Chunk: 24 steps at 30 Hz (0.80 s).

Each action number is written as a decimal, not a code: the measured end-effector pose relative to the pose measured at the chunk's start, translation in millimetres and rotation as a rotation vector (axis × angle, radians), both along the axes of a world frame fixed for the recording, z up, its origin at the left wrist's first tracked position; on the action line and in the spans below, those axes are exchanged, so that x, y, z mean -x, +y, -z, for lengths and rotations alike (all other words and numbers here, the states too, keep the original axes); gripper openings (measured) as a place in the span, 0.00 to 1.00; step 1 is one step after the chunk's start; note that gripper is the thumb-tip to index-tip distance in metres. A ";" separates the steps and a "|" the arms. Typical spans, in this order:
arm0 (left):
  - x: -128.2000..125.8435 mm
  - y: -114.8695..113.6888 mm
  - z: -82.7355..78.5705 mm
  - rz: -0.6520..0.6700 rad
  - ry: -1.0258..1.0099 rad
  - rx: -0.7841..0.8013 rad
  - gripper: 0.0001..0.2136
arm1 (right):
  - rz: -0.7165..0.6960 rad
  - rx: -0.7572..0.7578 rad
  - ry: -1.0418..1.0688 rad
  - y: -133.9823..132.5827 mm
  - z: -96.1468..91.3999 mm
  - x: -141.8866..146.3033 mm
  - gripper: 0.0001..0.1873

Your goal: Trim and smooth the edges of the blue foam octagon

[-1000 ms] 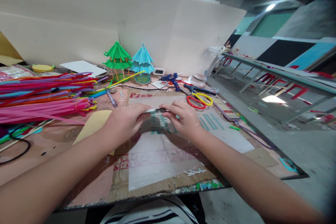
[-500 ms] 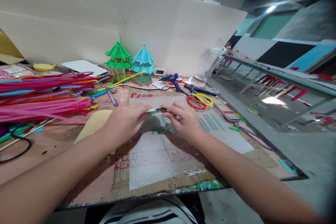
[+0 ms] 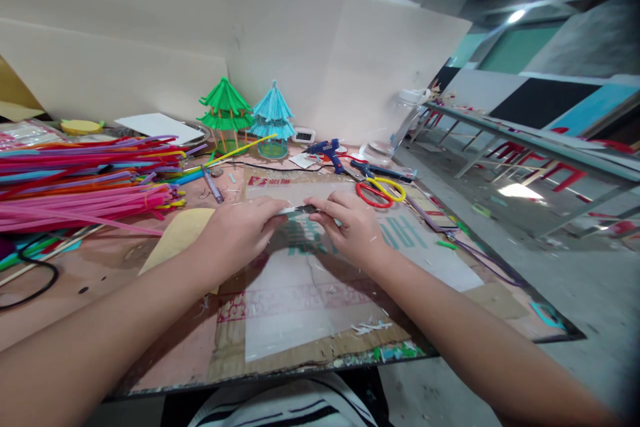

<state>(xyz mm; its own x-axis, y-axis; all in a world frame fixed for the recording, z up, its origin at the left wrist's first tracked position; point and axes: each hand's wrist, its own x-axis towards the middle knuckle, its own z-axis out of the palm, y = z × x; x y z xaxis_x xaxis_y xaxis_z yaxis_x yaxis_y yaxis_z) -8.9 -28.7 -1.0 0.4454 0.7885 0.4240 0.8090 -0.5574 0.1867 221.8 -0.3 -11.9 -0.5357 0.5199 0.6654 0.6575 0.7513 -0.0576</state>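
Going left to right, we judge that the heap of pink, red and purple fuzzy pipe cleaners (image 3: 90,177) could snag the left forearm if it swung outward. The left hand (image 3: 250,220) is closed in a pinch, thumb against fingers, on the white end of a slim white-and-dark piece (image 3: 301,209), held between both hands above the translucent white sheet (image 3: 280,330) on the pinkish tabletop (image 3: 110,260); we cannot tell whether it is one thing or two meeting. An uneven pull might bend or snap it. The blue glue gun (image 3: 329,152) beyond could burn a straying finger, if hot. The right hand (image 3: 347,217) pinches the dark end; should that part have an edge, a slip could nick a fingertip, the two pinches being so close. Loose white scraps (image 3: 373,328) could cling to a sleeve or wrist, and the scissors with red and yellow loop handles (image 3: 371,181) could be knocked by the right knuckles. As for writing, we find small red lettering (image 3: 279,181) too fine to read surely, then large teal letters (image 3: 406,232), partly hidden, that we cannot make into a word.
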 end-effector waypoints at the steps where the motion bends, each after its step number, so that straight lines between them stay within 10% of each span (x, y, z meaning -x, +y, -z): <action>1: -0.1 -0.1 0.1 -0.003 0.001 0.002 0.12 | -0.004 -0.006 0.000 0.4 0.2 -0.3 0.18; 14: 2.9 5.1 0.7 0.007 -0.119 0.042 0.14 | -0.009 0.150 0.239 2.3 -1.6 -1.3 0.16; 24: 0.0 11.4 -1.0 0.076 -0.541 0.314 0.17 | 0.011 0.578 0.485 6.4 -4.5 3.7 0.11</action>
<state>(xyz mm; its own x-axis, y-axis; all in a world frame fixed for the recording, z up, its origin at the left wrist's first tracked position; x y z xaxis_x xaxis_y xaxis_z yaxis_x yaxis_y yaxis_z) -8.9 -17.3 0.0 0.2923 0.8866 0.3584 0.5144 -0.4617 0.7226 218.1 6.1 -7.4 -0.2445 0.8616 0.4449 0.4655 0.5068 -0.7256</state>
